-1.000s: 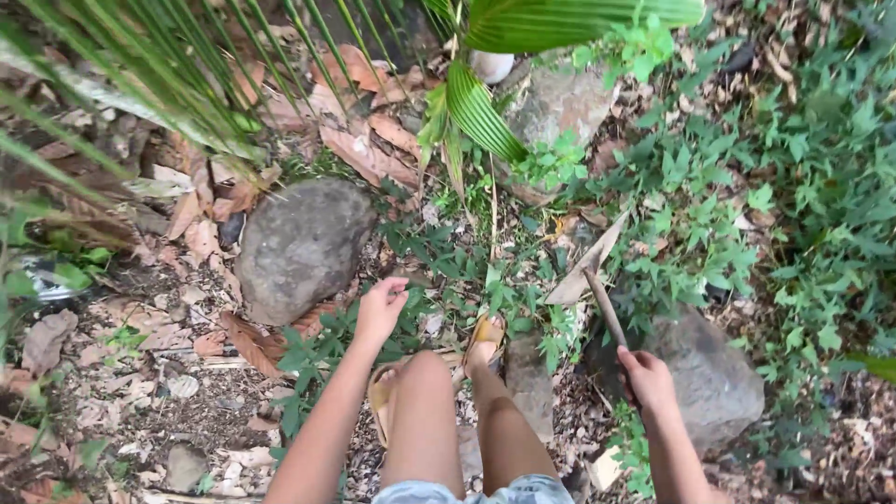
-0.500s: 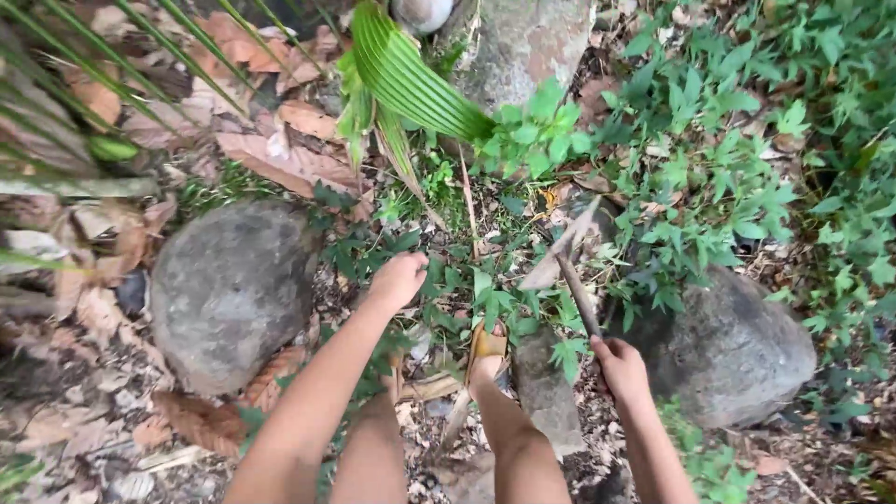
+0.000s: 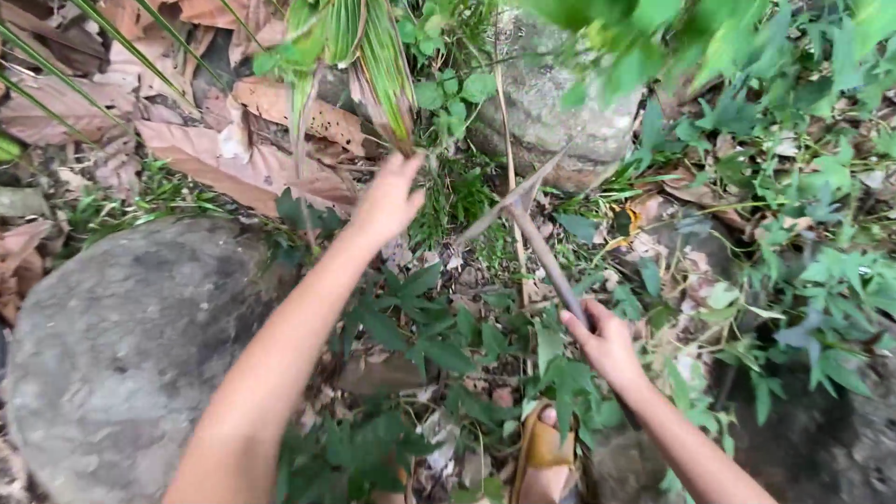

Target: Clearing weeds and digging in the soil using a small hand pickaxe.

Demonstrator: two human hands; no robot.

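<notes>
Head view of a weedy, leaf-littered ground. The right hand (image 3: 605, 341) is closed in a full grip around the lower end of the wooden handle of a hoe-like tool (image 3: 546, 261), whose thin, pointed metal blade (image 3: 509, 201) hangs just above the weeds in front of a mossy rock (image 3: 551, 103). The left hand (image 3: 387, 201) is stretched forward, fingers loosely spread, touching the drooping base of a palm frond (image 3: 373, 56); whether it pinches the frond cannot be told. The tool appears stiff and light, blade-heavy at its far end; a second grip higher on the handle would likely steady it. The frond looks fibrous, limp and pliant, best taken near its stalk. A large grey boulder (image 3: 112, 345) lies to the left.
</notes>
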